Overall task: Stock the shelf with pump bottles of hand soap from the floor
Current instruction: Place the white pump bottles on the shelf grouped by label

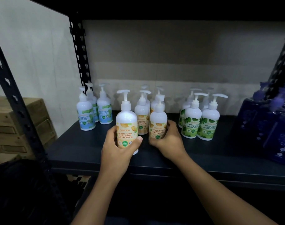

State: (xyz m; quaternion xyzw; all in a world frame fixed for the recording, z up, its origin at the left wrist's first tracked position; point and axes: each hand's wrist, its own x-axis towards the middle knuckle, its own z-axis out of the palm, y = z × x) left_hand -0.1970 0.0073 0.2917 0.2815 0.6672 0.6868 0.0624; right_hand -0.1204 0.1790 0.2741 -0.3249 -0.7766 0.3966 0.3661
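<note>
We see the left hand [117, 146] wrapped round the lower half of the front orange-label bottle [126, 120], thumb across the label and fingers curled behind; the bottle stands upright near the front middle of the dark shelf board [83, 148], its white pump pointing right; whether its base rests on the board or sits just above it we cannot tell. The right hand [167, 140] grips a second orange-label bottle [158, 119] just to the right, fingers curled round its lower body and hiding its base; this one is upright too, and the two bottles stand close together but apart. Behind them we count a few more orange-label bottles [142, 114] in a tight cluster; to the left, near the slotted black upright [80, 51], stands a group of blue-label bottles [88, 117]; to the right, a group of green-label bottles [198, 124], just beside the right hand but not touching it. At the far right end of the board sit dark blue packs [265, 124], blurred; left of the rack, outside it, we see stacked cardboard boxes [5, 120] against the pale wall.
</note>
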